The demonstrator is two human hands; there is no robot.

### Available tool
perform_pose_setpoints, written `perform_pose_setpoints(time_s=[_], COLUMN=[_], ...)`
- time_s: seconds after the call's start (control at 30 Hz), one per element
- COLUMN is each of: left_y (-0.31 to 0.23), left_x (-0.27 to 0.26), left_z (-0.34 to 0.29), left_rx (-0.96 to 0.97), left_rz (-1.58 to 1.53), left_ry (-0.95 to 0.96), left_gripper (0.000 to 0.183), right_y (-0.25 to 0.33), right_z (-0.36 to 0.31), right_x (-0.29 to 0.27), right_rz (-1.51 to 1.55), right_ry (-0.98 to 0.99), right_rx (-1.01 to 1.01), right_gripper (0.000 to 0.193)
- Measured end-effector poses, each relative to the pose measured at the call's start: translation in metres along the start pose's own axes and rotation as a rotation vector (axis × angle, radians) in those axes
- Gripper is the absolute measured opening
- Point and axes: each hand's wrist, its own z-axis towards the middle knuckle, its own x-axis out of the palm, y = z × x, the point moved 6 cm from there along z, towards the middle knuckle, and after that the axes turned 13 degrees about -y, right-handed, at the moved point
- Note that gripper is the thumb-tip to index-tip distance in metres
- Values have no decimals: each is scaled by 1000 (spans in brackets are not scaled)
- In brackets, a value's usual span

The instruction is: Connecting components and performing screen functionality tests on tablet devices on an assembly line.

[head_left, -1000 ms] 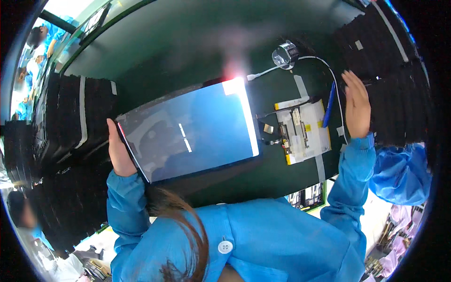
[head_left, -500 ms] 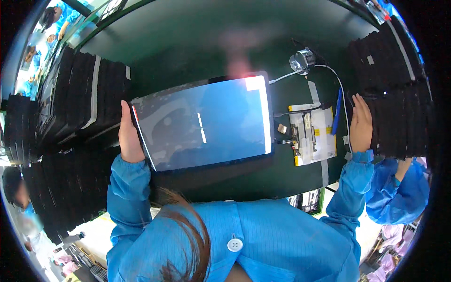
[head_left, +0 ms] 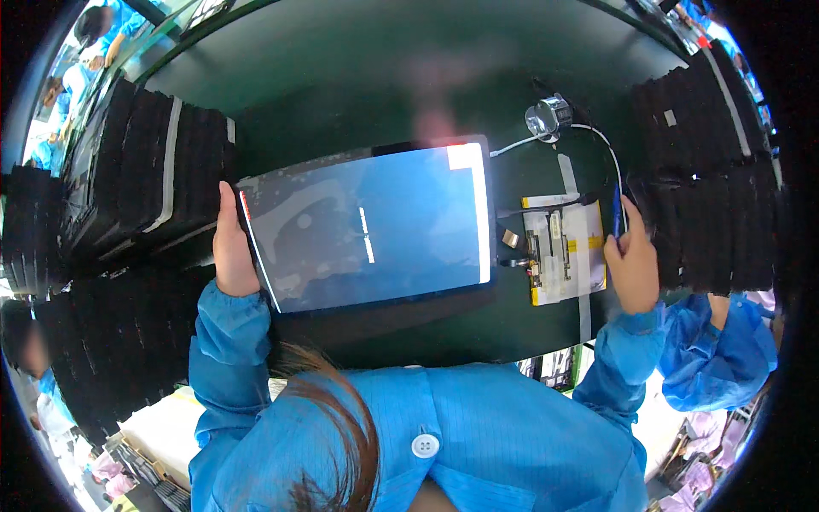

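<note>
A lit display panel (head_left: 375, 226), showing a blue-grey picture with white bars, lies slightly tilted on the dark green work surface. My left hand (head_left: 234, 252) grips its left edge; part of the fingers is hidden. To the right, my right hand (head_left: 636, 266) has thumb and fingers closed around a slim blue stick-like tool (head_left: 617, 211), beside a white cable (head_left: 604, 141). Left of that hand lies a flat battery pack (head_left: 589, 269) with a narrow circuit board (head_left: 556, 256) taped on it and dark leads running toward the panel.
Tall stacks of black foam-like trays stand at left (head_left: 128, 171) and right (head_left: 725, 222). A round clear-and-metal object (head_left: 548, 115) sits behind the battery, by the cable. Grey tape (head_left: 584, 317) runs along the surface. A co-worker's blue sleeve (head_left: 717, 354) shows at lower right.
My right hand has moved left from beside the black stack and closed on the blue tool. The left hand stays at the panel's edge.
</note>
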Motion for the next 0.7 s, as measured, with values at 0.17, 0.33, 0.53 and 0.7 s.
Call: perform_pose_setpoints(time_s=[0.17,0.33,0.53,0.7], left_y=[4,1,2,3], left_x=[3,-4,1,-3], left_z=[2,2,1,5], left_rx=[-37,-40,-53,-63], left_rz=[7,-11,13,9], left_ry=[32,6,77,52], left_gripper=[68,68,69,74], right_y=[62,162,177,159], right_z=[20,61,100,78], right_x=[-26,29,99,88], right_rz=[288,432,82,-49], right_ry=[-70,-54,80,127], right_rx=[-278,-681,-671,-670], right_gripper=[30,21,22,23])
